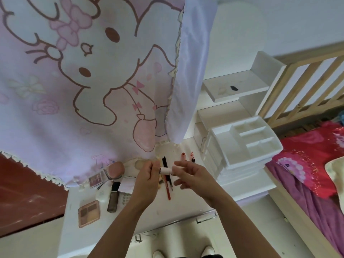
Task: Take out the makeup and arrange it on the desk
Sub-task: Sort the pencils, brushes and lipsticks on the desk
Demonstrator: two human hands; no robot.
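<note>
White desk point(178, 207) filled the middle of the view, with a pale curtain point(74, 81) printed with a cartoon rabbit hanging over its far side. Both hands met above the desk around a small white tube point(166, 170), which hung in the air between them, off the surface. The left hand point(147, 177) had its fingers point(154, 169) curled round the tube's left end. The right hand point(191, 174) pinched the other end between thumb and forefinger, and its lower fingers were spread loosely apart. Directly under the held tube, between the two sets of fingertips, a red pencil point(167, 189) and a black pencil point(164, 161) lay side by side on the desk. Just beyond the right fingertips stood two small nail polish bottles point(183, 156). Outward from the left knuckles lay a cluster of makeup: a pink sponge point(116, 169), a small palette point(96, 180) beside it, a white bottle point(102, 194), a brown tube point(113, 199) and, farthest from the fingers, an eyeshadow palette point(89, 213) lying open-faced. Past the right hand, well apart from its fingers, sat a white organizer point(251, 158) with divided compartments on top. Beyond that were a wooden rail point(307, 81) and a bed point(307, 164) with a red patterned cover.
</note>
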